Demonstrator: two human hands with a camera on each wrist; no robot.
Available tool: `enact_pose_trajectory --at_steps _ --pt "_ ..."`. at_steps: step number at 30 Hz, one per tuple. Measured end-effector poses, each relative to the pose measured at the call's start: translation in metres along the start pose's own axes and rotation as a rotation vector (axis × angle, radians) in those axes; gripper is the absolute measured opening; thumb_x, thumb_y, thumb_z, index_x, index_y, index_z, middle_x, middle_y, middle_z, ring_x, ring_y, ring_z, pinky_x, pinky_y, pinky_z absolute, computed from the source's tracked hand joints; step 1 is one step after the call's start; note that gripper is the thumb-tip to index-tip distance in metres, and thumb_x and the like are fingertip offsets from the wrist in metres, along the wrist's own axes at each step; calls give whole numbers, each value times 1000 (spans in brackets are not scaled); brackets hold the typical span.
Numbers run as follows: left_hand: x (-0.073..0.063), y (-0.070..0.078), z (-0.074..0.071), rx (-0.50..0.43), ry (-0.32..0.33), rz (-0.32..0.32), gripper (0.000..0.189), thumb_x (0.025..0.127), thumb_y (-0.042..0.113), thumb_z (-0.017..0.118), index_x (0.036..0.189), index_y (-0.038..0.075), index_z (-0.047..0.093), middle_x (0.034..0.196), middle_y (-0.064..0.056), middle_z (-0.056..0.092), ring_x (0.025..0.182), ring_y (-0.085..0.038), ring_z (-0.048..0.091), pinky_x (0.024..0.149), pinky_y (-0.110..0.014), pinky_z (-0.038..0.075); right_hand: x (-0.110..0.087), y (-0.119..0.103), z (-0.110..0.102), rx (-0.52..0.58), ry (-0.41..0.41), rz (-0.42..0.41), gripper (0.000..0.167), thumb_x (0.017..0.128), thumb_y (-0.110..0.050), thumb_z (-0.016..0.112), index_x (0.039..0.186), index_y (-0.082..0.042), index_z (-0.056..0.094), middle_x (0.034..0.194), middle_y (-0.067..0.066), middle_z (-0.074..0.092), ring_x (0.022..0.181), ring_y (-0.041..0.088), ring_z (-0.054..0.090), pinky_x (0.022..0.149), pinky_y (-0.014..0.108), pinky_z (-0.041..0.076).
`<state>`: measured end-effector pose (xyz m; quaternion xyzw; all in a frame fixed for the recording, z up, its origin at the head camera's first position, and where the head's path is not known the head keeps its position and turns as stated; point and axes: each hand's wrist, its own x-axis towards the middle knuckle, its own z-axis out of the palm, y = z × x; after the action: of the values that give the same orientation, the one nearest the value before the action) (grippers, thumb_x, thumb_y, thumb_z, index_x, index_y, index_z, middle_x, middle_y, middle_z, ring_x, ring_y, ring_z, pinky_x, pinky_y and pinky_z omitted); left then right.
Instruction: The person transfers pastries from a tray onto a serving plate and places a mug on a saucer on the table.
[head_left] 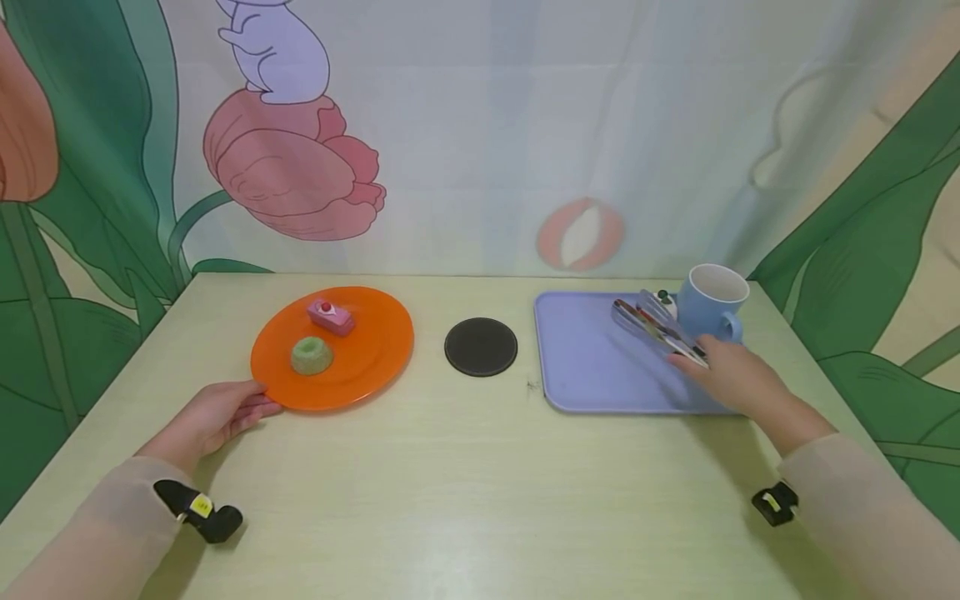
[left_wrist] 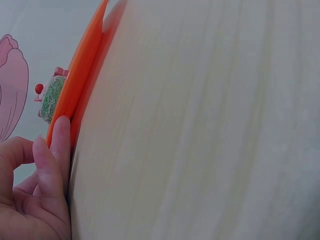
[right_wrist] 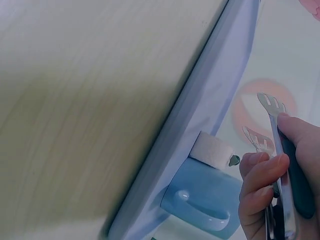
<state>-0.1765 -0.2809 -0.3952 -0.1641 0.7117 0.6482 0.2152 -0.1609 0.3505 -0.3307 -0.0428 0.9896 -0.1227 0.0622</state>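
Our left hand (head_left: 213, 417) pinches the orange plate (head_left: 375, 350) at its eight o'clock edge, with a pink cake (head_left: 332, 317) and a green cake (head_left: 311, 357) on it. Our right hand (head_left: 738, 379) grips the tongs (right_wrist: 296, 175), fork-shaped tips toward ten o'clock, above the purple tray (head_left: 585, 358), where a blue mug (head_left: 703, 308) stands at two o'clock.

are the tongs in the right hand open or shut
Open: the tongs show two forked tips standing apart in the right wrist view.

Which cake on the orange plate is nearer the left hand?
The round green cake, closer to the front rim of the orange plate; the pink cake with the red topping lies farther back.
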Motion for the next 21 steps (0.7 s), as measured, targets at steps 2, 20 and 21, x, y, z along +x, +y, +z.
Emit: enact_pose_trajectory --at_steps 2,20,21 --pt "0 0 0 -1 -1 3 53 100 28 42 137 -7 30 81 2 69 78 -8 68 69 -15 51 -1 3 0 1 6 4 67 94 -54 40 113 9 47 97 24 58 85 35 56 65 49 45" --pt "-2 0 1 -5 0 4 52 100 27 42 137 -8 31 80 2 69 78 -8 68 68 -14 51 -9 21 -2 23 -30 54 80 95 -55 35 130 17 31 122 43 41 107 54 46 78 60 43" --pt "-2 1 1 -4 1 4 52 100 27 42 136 -8 31 80 2 69 78 -8 68 68 -14 51 -9 21 -2 25 -31 56 80 95 -55 35 130 17 31 122 43 41 106 54 47 77 60 43"
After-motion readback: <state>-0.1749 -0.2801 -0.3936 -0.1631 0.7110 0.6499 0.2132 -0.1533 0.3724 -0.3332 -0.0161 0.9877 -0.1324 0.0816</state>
